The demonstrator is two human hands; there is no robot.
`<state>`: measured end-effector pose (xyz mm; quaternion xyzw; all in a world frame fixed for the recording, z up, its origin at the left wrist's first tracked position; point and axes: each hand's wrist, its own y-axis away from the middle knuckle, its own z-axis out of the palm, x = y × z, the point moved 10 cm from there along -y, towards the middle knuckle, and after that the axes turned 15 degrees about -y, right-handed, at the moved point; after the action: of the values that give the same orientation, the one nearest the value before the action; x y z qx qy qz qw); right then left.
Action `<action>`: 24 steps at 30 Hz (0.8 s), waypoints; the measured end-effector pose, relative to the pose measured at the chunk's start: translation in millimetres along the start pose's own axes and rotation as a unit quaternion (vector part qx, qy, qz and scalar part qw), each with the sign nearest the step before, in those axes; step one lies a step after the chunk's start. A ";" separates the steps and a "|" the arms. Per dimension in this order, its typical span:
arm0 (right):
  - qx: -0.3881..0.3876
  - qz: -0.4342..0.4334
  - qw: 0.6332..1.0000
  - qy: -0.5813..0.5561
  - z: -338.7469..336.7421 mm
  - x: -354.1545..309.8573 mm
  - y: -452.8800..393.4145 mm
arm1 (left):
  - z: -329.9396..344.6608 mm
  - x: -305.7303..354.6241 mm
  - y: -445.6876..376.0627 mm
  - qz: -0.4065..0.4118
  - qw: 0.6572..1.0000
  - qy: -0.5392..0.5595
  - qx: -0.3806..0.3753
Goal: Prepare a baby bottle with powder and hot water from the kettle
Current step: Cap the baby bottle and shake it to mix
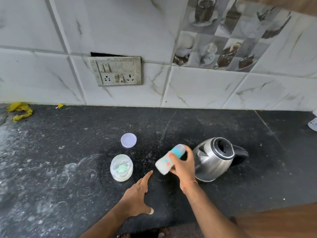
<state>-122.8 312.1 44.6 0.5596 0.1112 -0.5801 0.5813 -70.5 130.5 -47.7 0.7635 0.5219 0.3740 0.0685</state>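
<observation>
My right hand point(183, 166) grips a baby bottle point(164, 164) tilted above the dark counter, its white-filled base pointing lower left and its teal cap end up right. The bottle looks blurred. A steel kettle point(212, 160) with a black lid ring and black handle stands just right of that hand. An open clear jar point(121, 167) with white powder and a green scoop inside sits to the left. Its pale lilac lid point(128, 140) lies behind it. My left hand point(139, 196) hovers over the counter, index finger stretched toward the bottle, holding nothing.
The black stone counter point(68, 160) is dusty. A yellow cloth point(20, 110) lies at the back left by the tiled wall. A switch and socket plate point(116, 71) is on the wall. A wooden surface point(283, 220) is at the lower right.
</observation>
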 end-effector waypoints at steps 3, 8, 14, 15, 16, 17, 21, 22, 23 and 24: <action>-0.018 0.113 0.993 -0.034 7.6 22.0 5.0 | -1.2 -2.6 2.7 0.000 1.000 -0.003 0.003; 0.006 0.038 0.999 -0.020 -1.7 9.9 -3.1 | -1.8 -0.8 1.2 -0.004 1.000 0.004 0.001; 0.016 -0.003 1.000 -0.008 -9.7 2.3 -1.4 | -3.5 3.1 1.1 0.000 1.000 -0.001 0.001; 0.009 0.035 0.999 -0.038 -5.6 10.2 -3.1 | -2.7 1.4 1.9 -0.002 1.000 0.001 0.002; 0.006 0.084 0.995 -0.061 -1.5 20.7 -1.8 | -2.7 -0.3 2.2 -0.003 1.000 0.001 0.005; 0.005 0.108 0.993 -0.054 -0.9 26.1 1.4 | -2.9 -0.9 2.3 -0.003 1.000 -0.001 0.004; 0.022 0.000 1.000 -0.006 -12.2 9.6 0.4 | -2.1 1.5 1.9 -0.004 1.000 -0.002 -0.001; 0.014 0.036 0.998 -0.039 -9.8 16.5 -1.8 | -1.8 0.6 2.4 -0.006 1.000 0.000 -0.001; 0.010 0.093 0.993 -0.067 -6.5 27.0 -1.1 | -2.0 -0.5 3.1 -0.006 1.000 -0.001 0.001; 0.007 0.125 0.990 -0.067 -5.9 32.9 2.7 | -2.6 -1.0 3.4 -0.004 1.000 -0.004 0.003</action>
<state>-107.7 297.8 18.3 0.5330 -0.0028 -0.5402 0.6512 -69.8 127.3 -44.6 0.7633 0.5255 0.3691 0.0702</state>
